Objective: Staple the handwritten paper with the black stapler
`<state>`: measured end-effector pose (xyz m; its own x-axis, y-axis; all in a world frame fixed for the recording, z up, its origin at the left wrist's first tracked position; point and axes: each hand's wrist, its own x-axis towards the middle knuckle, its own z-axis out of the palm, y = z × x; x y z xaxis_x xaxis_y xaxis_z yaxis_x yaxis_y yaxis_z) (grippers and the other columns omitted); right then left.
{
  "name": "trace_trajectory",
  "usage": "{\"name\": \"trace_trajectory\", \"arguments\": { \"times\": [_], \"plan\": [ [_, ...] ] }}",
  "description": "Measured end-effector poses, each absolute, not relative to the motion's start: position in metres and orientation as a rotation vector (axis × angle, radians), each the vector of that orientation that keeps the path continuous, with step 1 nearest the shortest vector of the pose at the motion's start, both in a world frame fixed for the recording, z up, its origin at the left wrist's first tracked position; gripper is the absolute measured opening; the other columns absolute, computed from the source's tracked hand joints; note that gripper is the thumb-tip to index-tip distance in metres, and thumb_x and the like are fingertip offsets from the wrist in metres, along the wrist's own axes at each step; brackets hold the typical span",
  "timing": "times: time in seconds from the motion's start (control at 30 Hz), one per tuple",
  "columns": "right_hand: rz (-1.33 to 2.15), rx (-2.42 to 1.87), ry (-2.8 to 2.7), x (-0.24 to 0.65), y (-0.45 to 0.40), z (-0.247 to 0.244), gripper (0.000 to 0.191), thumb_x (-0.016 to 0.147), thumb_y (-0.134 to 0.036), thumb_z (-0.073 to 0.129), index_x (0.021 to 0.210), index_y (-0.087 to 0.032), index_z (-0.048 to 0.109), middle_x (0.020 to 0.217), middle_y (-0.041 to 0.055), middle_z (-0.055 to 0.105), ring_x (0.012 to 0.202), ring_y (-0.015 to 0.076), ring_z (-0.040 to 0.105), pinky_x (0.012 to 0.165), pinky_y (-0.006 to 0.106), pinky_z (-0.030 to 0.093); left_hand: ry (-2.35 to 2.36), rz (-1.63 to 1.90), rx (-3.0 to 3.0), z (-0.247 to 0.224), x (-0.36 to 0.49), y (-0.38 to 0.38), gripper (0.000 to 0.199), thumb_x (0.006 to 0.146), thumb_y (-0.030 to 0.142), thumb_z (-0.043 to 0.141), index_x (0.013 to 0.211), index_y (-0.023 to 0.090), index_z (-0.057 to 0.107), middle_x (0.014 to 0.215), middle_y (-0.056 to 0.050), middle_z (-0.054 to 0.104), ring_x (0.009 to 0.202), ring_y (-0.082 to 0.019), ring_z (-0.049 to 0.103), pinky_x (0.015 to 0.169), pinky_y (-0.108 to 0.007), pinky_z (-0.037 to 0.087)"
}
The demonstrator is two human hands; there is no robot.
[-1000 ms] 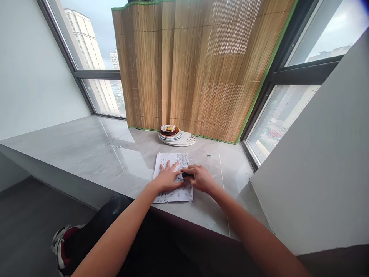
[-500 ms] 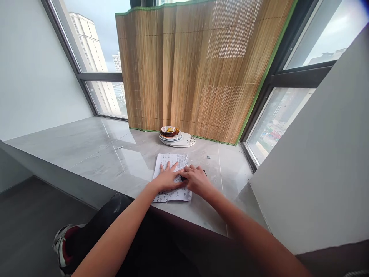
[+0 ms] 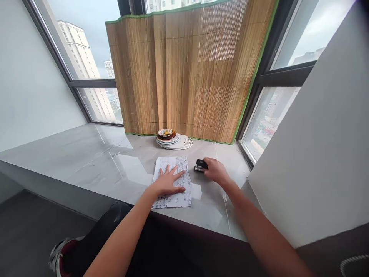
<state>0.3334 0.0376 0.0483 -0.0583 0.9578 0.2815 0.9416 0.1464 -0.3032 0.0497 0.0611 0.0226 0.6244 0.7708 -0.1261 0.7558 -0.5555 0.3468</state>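
I've got the left hand [image 3: 167,182] splayed flat on handwritten paper [image 3: 178,199], lower centre, right hand [image 3: 216,170] clamped round a black stapler [image 3: 201,164] just right of it. Mid-frame plate stack [image 3: 185,143]: top dish [image 3: 160,132] holds something yellow [image 3: 167,132].

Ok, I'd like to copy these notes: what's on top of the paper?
The left hand rests on the paper, fingers spread. Writing shows around it, but whatever lies beneath the hand is covered.
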Motion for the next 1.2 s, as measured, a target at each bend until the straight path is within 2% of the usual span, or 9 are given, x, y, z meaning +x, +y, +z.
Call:
{"name": "trace_trajectory", "arguments": {
  "times": [0.13, 0.27, 0.6, 0.7, 0.8, 0.87, 0.97, 1.07, 1.2],
  "plan": [
    [0.036, -1.723, -1.780, 0.298, 0.041, 0.044, 0.013, 0.088, -0.021, 0.061, 0.100, -0.019, 0.059, 0.101, 0.0075, 0.070, 0.087, 0.0203, 0.062, 0.070, 0.027, 0.038, 1.345, 0.623, 2.433, 0.033, 0.044, 0.071, 0.053, 0.098, 0.036, 0.051, 0.151, 0.032, 0.046, 0.159, -0.009, 0.044, 0.148, -0.033, 0.038, 0.119, -0.057, 0.031],
    [0.157, -1.592, -2.035, 0.229, 0.052, 0.038, 0.018, 0.084, -0.029, 0.070, 0.095, -0.020, 0.060, 0.097, 0.0068, 0.071, 0.082, 0.0196, 0.061, 0.067, 0.027, 0.035, 1.514, 1.300, 2.245, 0.041, 0.035, 0.080, 0.037, 0.090, 0.006, 0.041, 0.114, 0.020, 0.065, 0.117, -0.011, 0.063, 0.105, -0.024, 0.065, 0.098, -0.040, 0.051],
    [0.260, -1.600, -2.041, 0.221, 0.043, 0.012, 0.014, 0.083, -0.024, 0.066, 0.094, -0.020, 0.059, 0.095, 0.0066, 0.071, 0.086, 0.0204, 0.062, 0.071, 0.028, 0.038, 1.554, 1.430, 2.204, 0.037, 0.030, 0.081, 0.034, 0.083, -0.002, 0.043, 0.094, 0.021, 0.065, 0.105, -0.009, 0.055, 0.085, -0.022, 0.064, 0.080, -0.035, 0.052],
    [0.403, -1.565, -1.953, 0.268, 0.035, 0.012, 0.027, 0.084, -0.041, 0.071, 0.099, -0.020, 0.062, 0.095, 0.0059, 0.071, 0.084, 0.0206, 0.063, 0.072, 0.029, 0.044, 1.542, 1.416, 2.157, 0.037, 0.033, 0.081, 0.033, 0.085, -0.001, 0.043, 0.094, 0.021, 0.065, 0.105, -0.008, 0.054, 0.076, -0.020, 0.061, 0.076, -0.034, 0.051],
    [0.472, -1.571, -1.798, 0.313, 0.048, 0.019, 0.039, 0.100, -0.052, 0.043, 0.104, -0.020, 0.065, 0.094, 0.0066, 0.072, 0.082, 0.0204, 0.066, 0.073, 0.031, 0.049, 1.537, 1.440, 2.111, 0.037, 0.033, 0.081, 0.032, 0.088, 0.002, 0.042, 0.094, 0.021, 0.065, 0.103, -0.007, 0.053, 0.072, -0.019, 0.059, 0.074, -0.034, 0.050],
    [0.259, -1.706, -1.786, 0.332, 0.065, 0.021, 0.039, 0.102, -0.046, 0.040, 0.112, -0.019, 0.066, 0.111, 0.0110, 0.071, 0.102, 0.0240, 0.066, 0.086, 0.034, 0.050, 1.542, 1.461, 2.092, 0.037, 0.031, 0.082, 0.032, 0.089, 0.002, 0.040, 0.094, 0.022, 0.065, 0.103, -0.007, 0.053, 0.073, -0.019, 0.059, 0.073, -0.033, 0.050],
    [0.034, -1.997, -1.943, 0.336, 0.092, 0.013, 0.042, 0.101, -0.035, 0.047, 0.132, -0.010, 0.059, 0.147, 0.0215, 0.052, 0.139, 0.0324, 0.045, 0.111, 0.042, 0.039, 1.550, 1.472, 2.078, 0.036, 0.029, 0.083, 0.034, 0.088, 0.001, 0.039, 0.093, 0.022, 0.065, 0.102, -0.007, 0.052, 0.071, -0.018, 0.057, 0.072, -0.033, 0.050],
    [0.041, -2.052, -2.061, 0.311, 0.114, -0.002, 0.046, 0.103, -0.028, 0.039, 0.141, -0.005, 0.053, 0.154, 0.0262, 0.042, 0.149, 0.0339, 0.033, 0.119, 0.047, 0.028, 1.549, 1.484, 2.077, 0.036, 0.029, 0.084, 0.035, 0.086, -0.001, 0.040, 0.093, 0.022, 0.065, 0.103, -0.007, 0.051, 0.072, -0.018, 0.058, 0.073, -0.033, 0.051],
    [0.088, -1.973, -2.158, 0.249, 0.134, -0.015, 0.052, 0.106, -0.034, 0.033, 0.153, -0.013, 0.040, 0.164, 0.0224, 0.030, 0.153, 0.0338, 0.025, 0.121, 0.059, 0.020, 1.558, 1.529, 2.069, 0.036, 0.030, 0.085, 0.037, 0.083, -0.003, 0.040, 0.093, 0.022, 0.065, 0.104, -0.008, 0.051, 0.085, -0.022, 0.062, 0.080, -0.036, 0.052]
  ]
}}
